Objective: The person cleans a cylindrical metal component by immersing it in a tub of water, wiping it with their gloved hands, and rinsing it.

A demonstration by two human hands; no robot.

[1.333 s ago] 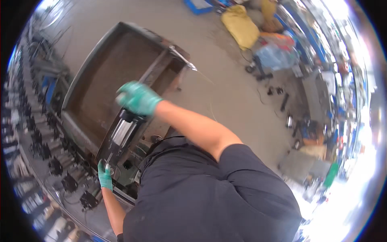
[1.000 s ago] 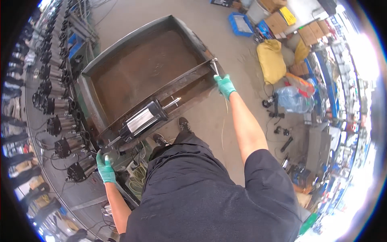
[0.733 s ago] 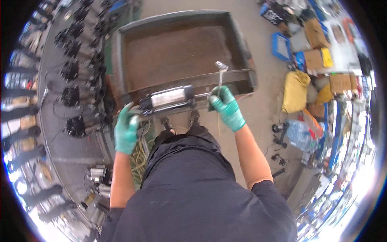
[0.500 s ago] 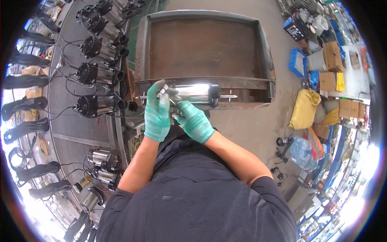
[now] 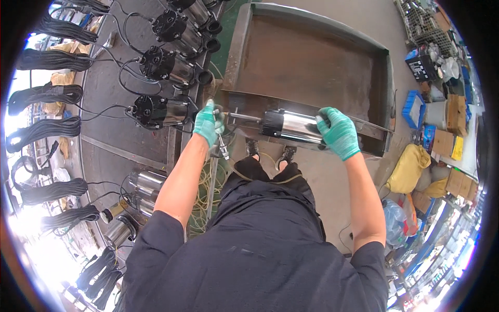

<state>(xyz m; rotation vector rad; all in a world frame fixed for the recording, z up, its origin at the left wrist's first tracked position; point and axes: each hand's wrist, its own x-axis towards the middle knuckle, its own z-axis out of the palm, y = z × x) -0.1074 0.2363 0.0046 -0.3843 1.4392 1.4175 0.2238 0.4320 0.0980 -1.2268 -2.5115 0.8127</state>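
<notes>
A shiny steel motor cylinder (image 5: 297,126) with a ribbed black end cap (image 5: 271,122) lies tilted over the near edge of the metal tray. A thin shaft (image 5: 247,117) sticks out of its left end. My right hand (image 5: 340,134), in a green glove, is closed round the cylinder's right end. My left hand (image 5: 207,125), gloved too, is at the shaft's outer end with its fingers curled. From under that hand a metal hose fitting (image 5: 222,146) points down, and the palm hides what it joins. Whether the left fingers touch the shaft is hard to tell.
The rusty tray (image 5: 312,57) stands ahead. On the left bench (image 5: 114,140) are several pumps with black ends (image 5: 161,111) and coiled cables (image 5: 49,127). Yellowish hose (image 5: 200,208) hangs beside my legs. At the right lie a yellow sack (image 5: 409,167), a blue crate (image 5: 414,109) and cardboard boxes.
My hands have moved apart: the right to the cylinder's right end, the left out to the shaft's end. The cylinder's black cap now faces left, and the view has shifted left.
</notes>
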